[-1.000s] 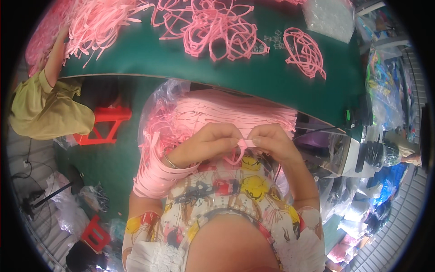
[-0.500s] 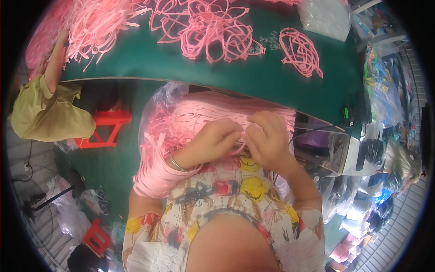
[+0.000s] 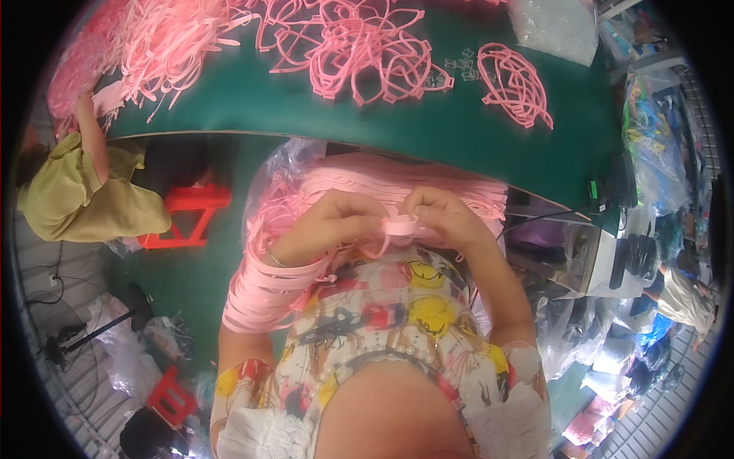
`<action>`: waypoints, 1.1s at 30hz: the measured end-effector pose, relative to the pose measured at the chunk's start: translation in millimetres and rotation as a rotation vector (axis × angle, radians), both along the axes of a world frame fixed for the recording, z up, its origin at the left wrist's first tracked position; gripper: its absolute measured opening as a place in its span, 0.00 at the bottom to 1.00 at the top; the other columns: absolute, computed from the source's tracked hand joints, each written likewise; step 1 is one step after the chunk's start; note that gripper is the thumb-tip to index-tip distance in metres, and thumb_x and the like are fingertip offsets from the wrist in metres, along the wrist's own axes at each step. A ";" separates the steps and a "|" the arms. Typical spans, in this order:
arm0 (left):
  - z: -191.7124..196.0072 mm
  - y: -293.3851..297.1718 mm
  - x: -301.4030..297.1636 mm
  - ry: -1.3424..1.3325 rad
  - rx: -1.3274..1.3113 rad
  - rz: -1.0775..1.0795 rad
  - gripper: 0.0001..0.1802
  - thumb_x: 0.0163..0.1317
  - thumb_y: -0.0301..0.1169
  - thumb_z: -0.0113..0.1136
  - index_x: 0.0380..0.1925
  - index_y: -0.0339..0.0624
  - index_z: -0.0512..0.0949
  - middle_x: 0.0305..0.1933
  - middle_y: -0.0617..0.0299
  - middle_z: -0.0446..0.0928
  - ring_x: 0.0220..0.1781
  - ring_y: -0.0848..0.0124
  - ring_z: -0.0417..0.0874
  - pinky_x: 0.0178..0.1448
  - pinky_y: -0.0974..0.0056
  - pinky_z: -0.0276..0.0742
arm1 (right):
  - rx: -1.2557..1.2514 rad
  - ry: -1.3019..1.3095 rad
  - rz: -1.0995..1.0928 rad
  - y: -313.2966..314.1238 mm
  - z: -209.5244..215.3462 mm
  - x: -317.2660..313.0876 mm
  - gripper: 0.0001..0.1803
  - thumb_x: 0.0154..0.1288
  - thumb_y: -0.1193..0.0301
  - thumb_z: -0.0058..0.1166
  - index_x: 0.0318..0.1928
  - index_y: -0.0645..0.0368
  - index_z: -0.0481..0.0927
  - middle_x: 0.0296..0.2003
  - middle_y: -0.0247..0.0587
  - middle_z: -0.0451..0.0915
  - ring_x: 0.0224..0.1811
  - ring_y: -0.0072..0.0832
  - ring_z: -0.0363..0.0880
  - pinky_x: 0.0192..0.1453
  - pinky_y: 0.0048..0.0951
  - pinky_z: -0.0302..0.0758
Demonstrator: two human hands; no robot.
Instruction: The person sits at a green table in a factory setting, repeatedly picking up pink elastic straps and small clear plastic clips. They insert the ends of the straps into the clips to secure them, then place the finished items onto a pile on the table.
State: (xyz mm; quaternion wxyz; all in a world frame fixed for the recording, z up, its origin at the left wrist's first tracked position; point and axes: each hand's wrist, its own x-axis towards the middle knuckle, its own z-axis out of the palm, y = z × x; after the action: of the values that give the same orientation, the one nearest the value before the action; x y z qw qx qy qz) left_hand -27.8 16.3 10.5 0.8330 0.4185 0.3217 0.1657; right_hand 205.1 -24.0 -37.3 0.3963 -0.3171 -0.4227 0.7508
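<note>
Between my two hands is a pink strap (image 3: 399, 226), bent into a small loop. My left hand (image 3: 336, 218) pinches its left side, and my right hand (image 3: 443, 214) grips it from the right with bent fingers. Many pink strap loops (image 3: 264, 294) hang round my left forearm, below a thin bracelet at the wrist. Just beyond my hands lies a thick bundle of long pink straps (image 3: 382, 177), in a clear plastic bag (image 3: 287, 164) whose edge shows at the left.
On the green table (image 3: 321, 118) ahead lie a heap of pink strap loops (image 3: 367, 57), a smaller pink bunch (image 3: 514, 84) and loose pink straps (image 3: 168, 46). At the left a co-worker's arm (image 3: 93, 138) reaches to the straps, near a red stool (image 3: 191, 206). Plastic bags (image 3: 650, 145) crowd the right.
My hands have drawn slightly apart, and the pink strap's loop now shows between them. My left hand has shifted a little left. The co-worker's hand has moved lower at the straps.
</note>
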 end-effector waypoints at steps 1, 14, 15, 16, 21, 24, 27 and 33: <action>-3.4 0.3 -2.3 -0.013 -0.004 0.005 0.09 0.63 0.31 0.55 0.32 0.35 0.79 0.25 0.64 0.75 0.25 0.80 0.74 0.28 0.76 0.67 | 0.010 -0.010 0.004 0.2 0.1 0.7 0.06 0.68 0.70 0.50 0.38 0.61 0.75 0.35 0.29 0.75 0.38 0.15 0.71 0.44 0.21 0.71; -7.2 -6.9 -3.8 0.054 0.016 0.028 0.11 0.62 0.33 0.58 0.26 0.37 0.80 0.20 0.66 0.75 0.20 0.83 0.70 0.22 0.76 0.61 | 0.122 -0.234 -0.018 -1.4 20.7 4.9 0.07 0.68 0.70 0.51 0.36 0.62 0.74 0.32 0.29 0.74 0.35 0.15 0.70 0.42 0.20 0.70; -4.7 -6.8 -2.6 0.086 0.029 0.030 0.11 0.62 0.34 0.58 0.26 0.37 0.80 0.20 0.67 0.75 0.20 0.83 0.70 0.22 0.76 0.61 | 0.145 -0.264 -0.009 -1.1 22.0 6.5 0.07 0.68 0.70 0.51 0.36 0.62 0.74 0.33 0.29 0.74 0.35 0.15 0.70 0.42 0.21 0.70; -5.8 -6.6 -3.7 0.104 0.030 0.015 0.09 0.62 0.31 0.58 0.28 0.35 0.80 0.22 0.64 0.76 0.22 0.80 0.73 0.25 0.75 0.64 | 0.137 -0.277 0.000 -0.3 23.1 8.1 0.07 0.68 0.71 0.51 0.37 0.62 0.74 0.33 0.29 0.74 0.36 0.15 0.70 0.42 0.21 0.69; 1.0 -3.8 -11.0 0.220 0.098 -0.049 0.06 0.59 0.26 0.60 0.30 0.32 0.81 0.26 0.60 0.78 0.25 0.75 0.77 0.30 0.71 0.71 | 0.143 -0.309 0.020 1.7 37.6 10.1 0.06 0.68 0.72 0.48 0.39 0.62 0.75 0.34 0.30 0.74 0.37 0.16 0.70 0.43 0.22 0.70; 0.4 -6.2 -11.2 0.218 0.088 -0.012 0.06 0.59 0.26 0.61 0.30 0.33 0.81 0.26 0.60 0.77 0.25 0.75 0.77 0.29 0.71 0.71 | 0.105 -0.309 0.028 3.5 35.7 12.6 0.07 0.68 0.74 0.45 0.41 0.62 0.75 0.35 0.31 0.74 0.37 0.16 0.70 0.43 0.22 0.69; 0.2 -6.9 -11.8 0.244 0.041 -0.012 0.06 0.59 0.26 0.60 0.28 0.33 0.80 0.26 0.60 0.77 0.25 0.75 0.77 0.29 0.71 0.70 | 0.188 -0.355 0.049 6.1 36.6 13.5 0.08 0.68 0.75 0.43 0.42 0.63 0.75 0.37 0.32 0.75 0.37 0.17 0.70 0.42 0.23 0.70; -2.0 -8.2 -12.3 0.256 0.038 -0.021 0.07 0.59 0.26 0.60 0.24 0.34 0.78 0.24 0.61 0.76 0.24 0.76 0.76 0.29 0.71 0.70 | 0.249 -0.387 0.056 7.6 42.6 11.7 0.08 0.69 0.76 0.43 0.41 0.63 0.76 0.35 0.30 0.75 0.35 0.16 0.70 0.40 0.21 0.69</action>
State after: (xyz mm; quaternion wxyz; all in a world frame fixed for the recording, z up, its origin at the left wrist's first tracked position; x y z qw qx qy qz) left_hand -40.0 8.1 8.5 0.7788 0.4553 0.4178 0.1081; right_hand 216.8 -16.4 5.3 0.3232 -0.3918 -0.5888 0.6287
